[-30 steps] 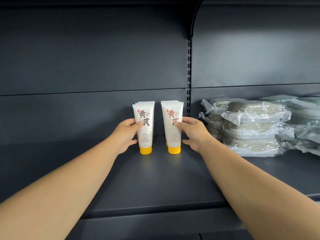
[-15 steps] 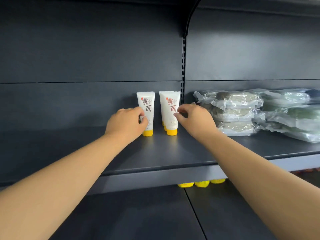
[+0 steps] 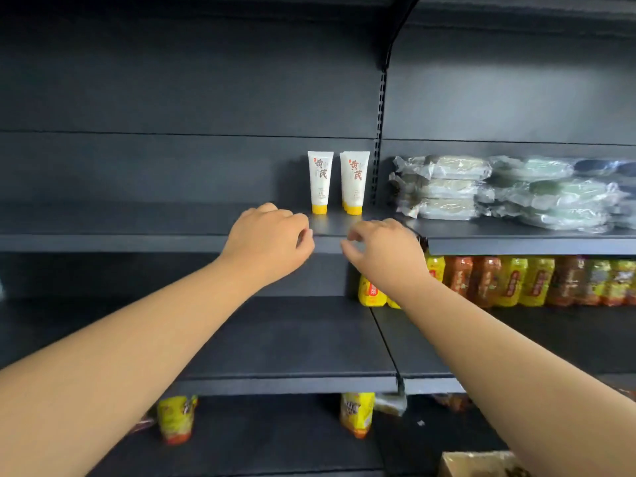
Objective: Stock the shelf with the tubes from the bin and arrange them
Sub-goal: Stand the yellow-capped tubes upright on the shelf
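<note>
Tubes: we see white tubes with yellow caps standing cap-down on the dark shelf (image 3: 137, 222), near its back and just left of the slotted upright (image 3: 378, 132).
Left tube (image 3: 320, 182): upright, alone so far as we can tell, a narrow gap apart from its neighbour.
Right tube (image 3: 356, 182): upright, with the edge of another tube showing just behind it.
Left hand (image 3: 268, 244): we hold it in front of the shelf's front edge, below and in front of the tubes, touching none of them; its fingers are loosely curled and hold nothing.
Right hand (image 3: 385, 251): level with the left hand and just beside it, clear of the tubes; fingers loosely curled, thumb and forefinger near each other, nothing between them that we can see.
Wrapped packs (image 3: 447, 187): stacked flat in clear plastic on the same level, right of the upright.
Bottles (image 3: 509, 280): a row with yellow and red labels on the shelf below, to the right.
Yellow packets (image 3: 356, 418): standing on the lowest shelf in view.
Cardboard box (image 3: 478, 464): a corner at the bottom right; we cannot tell its contents.
</note>
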The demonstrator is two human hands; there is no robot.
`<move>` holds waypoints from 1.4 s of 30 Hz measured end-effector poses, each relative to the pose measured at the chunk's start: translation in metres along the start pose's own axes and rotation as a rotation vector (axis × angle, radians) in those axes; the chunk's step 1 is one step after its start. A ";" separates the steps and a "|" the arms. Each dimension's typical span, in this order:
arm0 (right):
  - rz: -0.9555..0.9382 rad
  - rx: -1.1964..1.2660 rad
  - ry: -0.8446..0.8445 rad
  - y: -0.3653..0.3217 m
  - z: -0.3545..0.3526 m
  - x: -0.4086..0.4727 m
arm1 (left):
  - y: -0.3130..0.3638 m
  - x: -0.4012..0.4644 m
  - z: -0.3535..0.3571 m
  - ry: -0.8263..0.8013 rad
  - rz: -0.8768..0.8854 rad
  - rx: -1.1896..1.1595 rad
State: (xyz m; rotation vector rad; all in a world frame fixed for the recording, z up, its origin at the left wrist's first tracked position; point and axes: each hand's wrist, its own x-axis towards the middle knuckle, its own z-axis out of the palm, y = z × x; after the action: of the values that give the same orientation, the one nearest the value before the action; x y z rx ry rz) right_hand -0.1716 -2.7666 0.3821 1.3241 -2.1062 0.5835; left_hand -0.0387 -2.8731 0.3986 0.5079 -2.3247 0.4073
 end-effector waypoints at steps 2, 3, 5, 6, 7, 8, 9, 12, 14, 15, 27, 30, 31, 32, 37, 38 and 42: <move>-0.010 0.039 -0.035 -0.011 -0.013 -0.033 | 0.012 -0.035 -0.019 -0.023 -0.029 -0.016; -0.013 0.059 -0.049 -0.017 -0.019 -0.049 | 0.017 -0.052 -0.028 -0.042 -0.043 -0.024; -0.028 0.104 -0.043 -0.030 -0.028 -0.077 | 0.027 -0.084 -0.040 -0.086 -0.057 -0.031; -0.033 0.128 -0.047 -0.037 -0.031 -0.093 | 0.030 -0.101 -0.046 -0.115 -0.067 -0.018; -0.034 0.149 -0.061 -0.045 -0.034 -0.106 | 0.032 -0.117 -0.051 -0.144 -0.074 -0.008; -0.038 0.165 -0.082 -0.052 -0.036 -0.119 | 0.033 -0.133 -0.055 -0.174 -0.080 0.004; -0.042 0.179 -0.107 -0.058 -0.038 -0.131 | 0.033 -0.148 -0.059 -0.209 -0.088 0.018; -0.039 0.205 -0.167 -0.074 -0.042 -0.157 | 0.033 -0.187 -0.068 -0.319 -0.093 0.086; -0.040 0.207 -0.167 -0.081 -0.044 -0.169 | 0.031 -0.206 -0.074 -0.359 -0.079 0.136; -0.048 0.204 -0.180 -0.088 -0.043 -0.176 | 0.029 -0.216 -0.078 -0.380 -0.082 0.159; -0.086 0.264 -0.426 -0.202 0.025 -0.224 | -0.054 -0.337 -0.070 -0.408 -0.249 0.031; -0.027 0.292 -0.516 -0.232 0.061 -0.233 | -0.090 -0.367 -0.050 -0.456 -0.324 -0.016; 0.000 0.298 -0.554 -0.243 0.075 -0.237 | -0.103 -0.378 -0.041 -0.477 -0.333 -0.015; 0.030 0.301 -0.589 -0.253 0.089 -0.240 | -0.115 -0.389 -0.032 -0.504 -0.341 -0.026; 0.175 0.246 -0.788 -0.297 0.150 -0.261 | -0.171 -0.436 0.015 -0.570 -0.399 -0.171; 0.219 0.233 -0.823 -0.304 0.161 -0.265 | -0.181 -0.444 0.024 -0.582 -0.399 -0.195; 0.438 0.220 -0.952 -0.321 0.197 -0.288 | -0.208 -0.475 0.057 -0.751 -0.457 -0.273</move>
State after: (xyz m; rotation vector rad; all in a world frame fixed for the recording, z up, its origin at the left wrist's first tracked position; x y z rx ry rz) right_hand 0.1717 -2.8345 0.0622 1.4239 -3.2391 0.3861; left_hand 0.3437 -2.9641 0.0551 1.1700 -2.7737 -0.3855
